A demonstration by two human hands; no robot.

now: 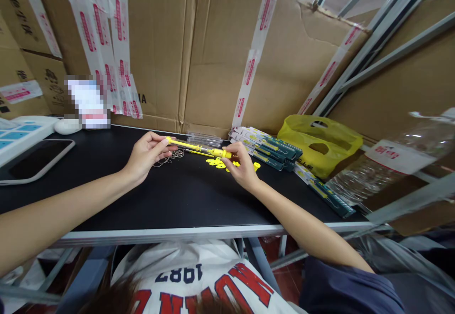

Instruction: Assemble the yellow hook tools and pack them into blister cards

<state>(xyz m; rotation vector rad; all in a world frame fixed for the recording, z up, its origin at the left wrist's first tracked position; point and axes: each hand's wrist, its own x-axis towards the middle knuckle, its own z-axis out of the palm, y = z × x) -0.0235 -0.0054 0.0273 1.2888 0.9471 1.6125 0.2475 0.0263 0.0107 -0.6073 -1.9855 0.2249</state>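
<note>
Yellow tool [199, 148], thin shaft, thicker handle end; left hand [147, 155] pinching tip, right hand [242, 167] pinching handle.

Desk [159, 200]: 1. Hands: 2, left hand [145, 155] and right hand [241, 167]. Yellow tool [199, 148]: 1. Yellow bag [320, 145]: 1. Clear bottle [391, 162]: 1. Phone [35, 160]: 1. Carded packs [270, 148]: stacked, count unclear. Loose yellow pieces [215, 163]: too small to count.

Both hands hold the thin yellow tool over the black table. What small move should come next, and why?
Probably the right hand should press its end of the yellow tool inward toward the left hand, which pinches the other tip. The tool is held at both ends, and loose yellow pieces lie beside the right hand, so a part seems half fitted.
</note>
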